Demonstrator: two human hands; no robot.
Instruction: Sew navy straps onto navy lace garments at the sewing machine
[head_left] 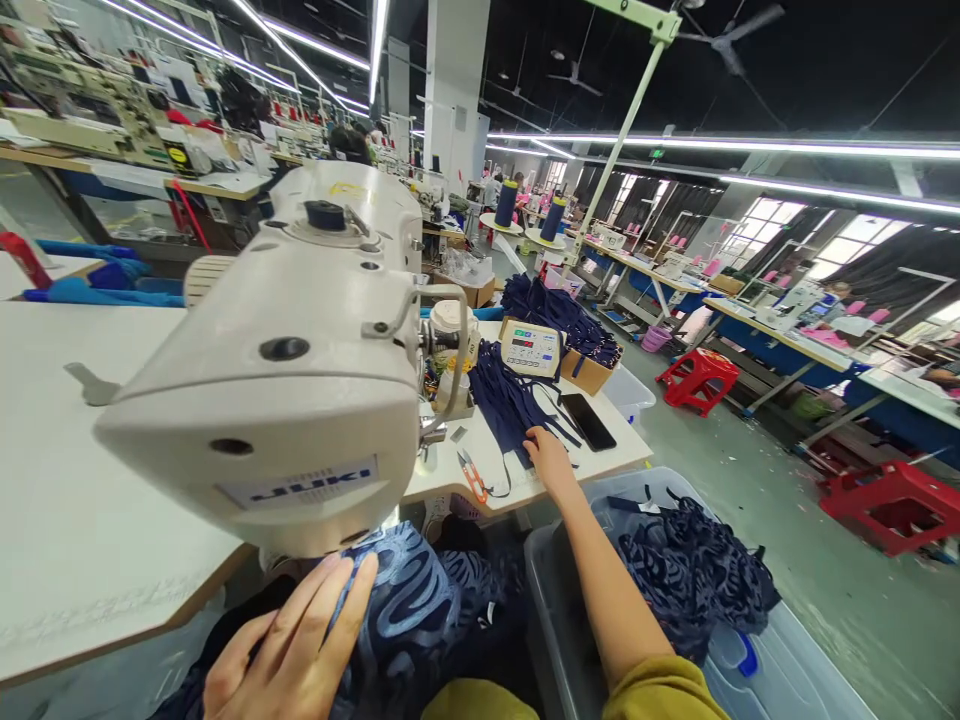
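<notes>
While the left hand (pixel 289 650) lies flat on the patterned blue cloth (pixel 409 610), its fingers are stretched out side by side and press down without pinching anything. That cloth sits bunched at the person's lap, at the front edge of the table (pixel 75 500), with its top tucked under the head of the sewing machine (pixel 300 370). Farther out, the right hand (pixel 549 458) reaches across the table and rests on the near end of a pile of dark blue strips (pixel 510 400); its fingertips are hidden behind the hand, so I cannot tell whether they grip a strip or only touch it. Just left of that hand lie orange-handled snips (pixel 471 473), and just right of it a black phone (pixel 588 421) lies flat. Behind the strips stands a small control panel (pixel 531 348), leaning against a cardboard box (pixel 592 372) heaped with more strips. Below the right arm, a grey plastic bin (pixel 555 600) holds a heap of patterned dark cloth (pixel 690 570). A red stool (pixel 697 378) stands in the aisle beyond.
</notes>
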